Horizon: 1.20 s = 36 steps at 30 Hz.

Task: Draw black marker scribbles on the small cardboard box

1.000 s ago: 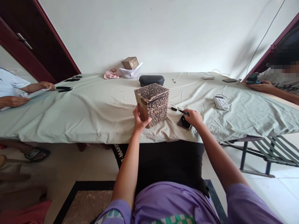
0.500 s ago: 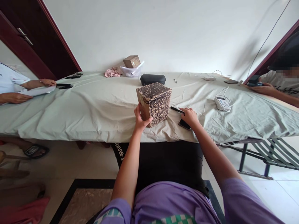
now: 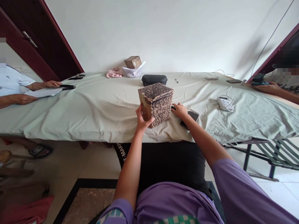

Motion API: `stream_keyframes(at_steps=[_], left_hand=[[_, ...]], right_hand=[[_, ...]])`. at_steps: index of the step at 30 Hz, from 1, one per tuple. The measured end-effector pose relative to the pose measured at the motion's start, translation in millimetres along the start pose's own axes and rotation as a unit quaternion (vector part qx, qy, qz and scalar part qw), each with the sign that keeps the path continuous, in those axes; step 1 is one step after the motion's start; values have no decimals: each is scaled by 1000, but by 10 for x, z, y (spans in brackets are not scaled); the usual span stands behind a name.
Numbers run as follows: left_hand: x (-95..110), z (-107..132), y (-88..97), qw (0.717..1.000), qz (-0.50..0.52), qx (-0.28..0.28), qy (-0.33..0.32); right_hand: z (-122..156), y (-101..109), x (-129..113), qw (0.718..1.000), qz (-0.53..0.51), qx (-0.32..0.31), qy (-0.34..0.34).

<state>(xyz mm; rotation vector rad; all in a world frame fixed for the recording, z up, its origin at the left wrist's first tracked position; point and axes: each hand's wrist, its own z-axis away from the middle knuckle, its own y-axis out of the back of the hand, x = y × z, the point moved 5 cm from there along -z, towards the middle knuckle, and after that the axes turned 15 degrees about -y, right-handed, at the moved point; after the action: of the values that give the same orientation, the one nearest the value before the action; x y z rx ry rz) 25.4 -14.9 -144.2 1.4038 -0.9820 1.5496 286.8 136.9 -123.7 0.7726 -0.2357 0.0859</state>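
Observation:
A cardboard box [image 3: 161,110], its top and front covered in dense black scribbles, stands on the cloth-covered table in front of me. My left hand [image 3: 143,120] grips its plain brown left side, the thumb across the lower front corner. Just right of the box, my right hand [image 3: 180,110] has its fingers closed over a black marker pen [image 3: 173,108]. Only a short end of the pen shows; the rest lies under the fingers. A dark phone [image 3: 193,116] lies on the cloth beneath my right wrist, partly covered by it.
Behind the box sits a black case [image 3: 154,79]. Farther back are a pink cloth [image 3: 115,72] and a clear plastic tub [image 3: 132,72] holding a small box [image 3: 133,62]. A white corded device [image 3: 225,103] lies to the right. One person sits at each table end.
My right hand has moved left, from over the phone and the pen's near end to close over the pen beside the box. More of the phone shows. My left hand keeps its grip.

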Motion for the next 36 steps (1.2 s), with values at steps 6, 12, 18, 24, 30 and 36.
stream_keyframes(at_steps=[6,12,18,24,30,36], left_hand=[[3,-1,5,1000,-5,-8,-1],[2,2,7,1000,3,-4,-3],[8,-7,8,1000,6,-7,0],[10,-5,14,1000,-4,-12,6],[41,-3,25,1000,-13,-12,1],[68,-8,26,1000,-10,-18,5]], right_hand=[[-65,-72,-158,998,-53,2,-18],[-116,-8,-59,974,-209,52,-74],[17,206,252,895,-415,141,-81],[276,279,297,821,-550,141,-63],[450,395,136,767,-636,52,-62],[527,350,61,788,-610,29,-71]])
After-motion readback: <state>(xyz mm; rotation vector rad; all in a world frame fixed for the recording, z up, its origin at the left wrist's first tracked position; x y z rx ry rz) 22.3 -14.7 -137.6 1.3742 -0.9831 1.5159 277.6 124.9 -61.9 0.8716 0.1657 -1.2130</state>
